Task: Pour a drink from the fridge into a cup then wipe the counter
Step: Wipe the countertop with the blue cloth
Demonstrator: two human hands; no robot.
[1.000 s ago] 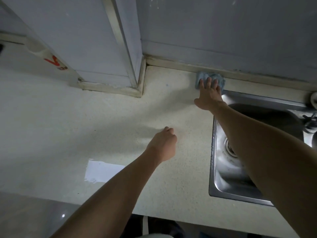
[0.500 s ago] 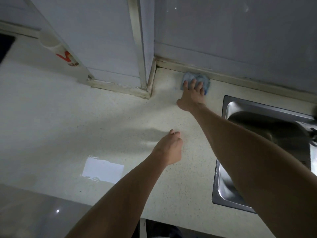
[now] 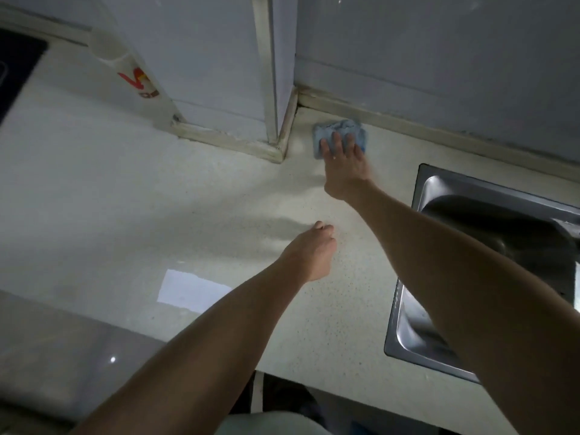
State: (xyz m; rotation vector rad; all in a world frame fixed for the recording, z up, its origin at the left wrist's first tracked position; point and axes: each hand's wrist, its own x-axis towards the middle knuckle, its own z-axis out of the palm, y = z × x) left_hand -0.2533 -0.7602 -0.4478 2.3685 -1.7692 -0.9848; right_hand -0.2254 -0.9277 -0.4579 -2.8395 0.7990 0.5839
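Observation:
A crumpled blue cloth (image 3: 342, 127) lies on the pale speckled counter (image 3: 188, 199), close to the back wall and just right of the wall corner. My right hand (image 3: 343, 164) lies on it with straight, spread fingers, pressing it flat to the counter. My left hand (image 3: 309, 254) hovers over the middle of the counter with its fingers loosely curled, holding nothing. A white cup (image 3: 131, 73) with a red logo stands at the back left against the wall, blurred.
A steel sink (image 3: 423, 189) is sunk into the counter at the right. The white wall juts out in a corner (image 3: 276, 146) beside the cloth. A dark panel (image 3: 15, 67) lies at the far left. A bright light patch (image 3: 191, 290) shows on the counter.
My right hand has slid the blue cloth leftwards along the back wall, away from the sink and toward the wall corner. The left hand stays loosely curled over the counter.

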